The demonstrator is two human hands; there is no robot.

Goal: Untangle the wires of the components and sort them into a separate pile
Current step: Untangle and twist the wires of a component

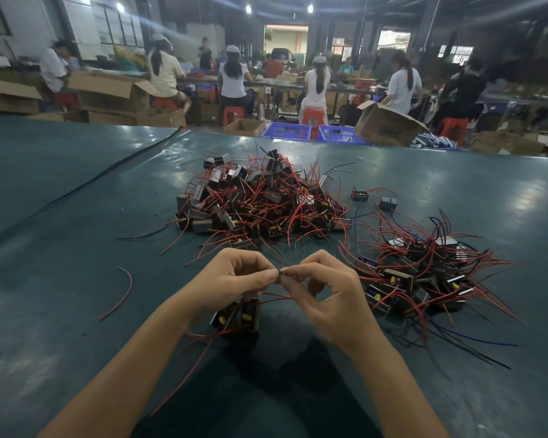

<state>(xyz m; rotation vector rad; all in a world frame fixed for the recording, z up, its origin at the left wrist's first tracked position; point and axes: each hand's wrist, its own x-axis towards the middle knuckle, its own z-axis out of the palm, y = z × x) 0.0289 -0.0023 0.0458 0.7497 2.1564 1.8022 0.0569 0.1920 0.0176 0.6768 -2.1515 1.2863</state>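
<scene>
A big tangled heap of small black components with red wires [260, 197] lies in the middle of the dark green table [76, 216]. A smaller pile of the same components [424, 273] lies to the right. My left hand [234, 279] and my right hand [326, 292] meet in front of the heap, fingertips pinching the same wire end [281, 272]. Below my left hand hangs a component with yellow parts [238, 317], its red wires trailing down over the table.
A loose red wire [121, 295] lies at the left. Two single components [374, 197] sit behind the right pile. Beyond the table's far edge are blue crates [287, 131], cardboard boxes [386, 124], red stools and several seated people working.
</scene>
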